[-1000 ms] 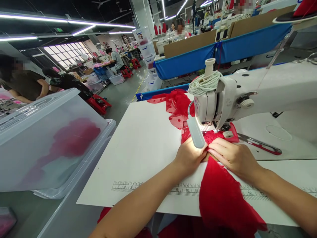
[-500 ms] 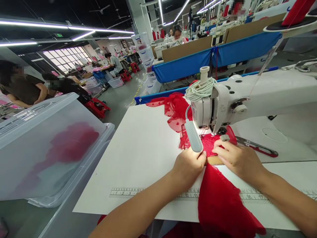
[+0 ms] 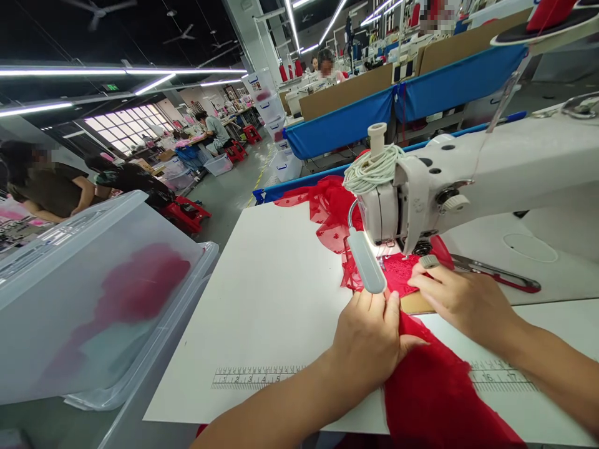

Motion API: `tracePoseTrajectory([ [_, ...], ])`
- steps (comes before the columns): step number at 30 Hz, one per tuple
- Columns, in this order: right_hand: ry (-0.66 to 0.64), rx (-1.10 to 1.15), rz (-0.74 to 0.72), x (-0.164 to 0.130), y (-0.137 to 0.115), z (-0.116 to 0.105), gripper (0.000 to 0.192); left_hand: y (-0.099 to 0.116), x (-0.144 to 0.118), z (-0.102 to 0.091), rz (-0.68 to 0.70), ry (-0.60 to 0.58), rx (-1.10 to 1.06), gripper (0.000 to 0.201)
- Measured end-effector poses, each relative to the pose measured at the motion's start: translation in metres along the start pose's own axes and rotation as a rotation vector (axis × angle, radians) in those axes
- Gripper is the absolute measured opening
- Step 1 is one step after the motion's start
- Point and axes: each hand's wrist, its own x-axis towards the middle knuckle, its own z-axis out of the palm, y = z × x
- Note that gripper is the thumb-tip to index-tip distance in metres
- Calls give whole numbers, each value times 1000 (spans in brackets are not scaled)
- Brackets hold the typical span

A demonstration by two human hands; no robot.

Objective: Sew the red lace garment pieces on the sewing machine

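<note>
A piece of red fabric [image 3: 437,386] runs from under the needle area of a white sewing machine [image 3: 505,168] down over the table's front edge. My left hand [image 3: 367,337] is closed on the fabric's left side, its thumb lying across the cloth. Its fingertips are partly hidden behind the grey lamp head [image 3: 368,265]. Close to the presser foot, my right hand [image 3: 463,299] has its bent fingers at the right edge of a red lace part [image 3: 397,274]. Thread snips with red handles [image 3: 503,274] lie beyond that hand.
Sheer red cloth [image 3: 330,215] is heaped behind the needle area. A printed ruler [image 3: 253,377] crosses the white table [image 3: 262,280]. To the left stands a translucent plastic bin [image 3: 93,299] with red material inside. A red thread cone [image 3: 550,14] sits above. Other people work farther back.
My left hand has moved down the fabric toward me, and its thumb now stretches across the cloth. My right hand has stayed near the presser foot. The camera view has shifted slightly.
</note>
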Motion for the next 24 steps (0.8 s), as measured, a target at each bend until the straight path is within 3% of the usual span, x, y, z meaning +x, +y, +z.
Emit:
tracePoseTrajectory([
  [24, -22, -62, 56, 3, 2, 6, 33, -15, 5, 12, -25, 113, 10, 80],
])
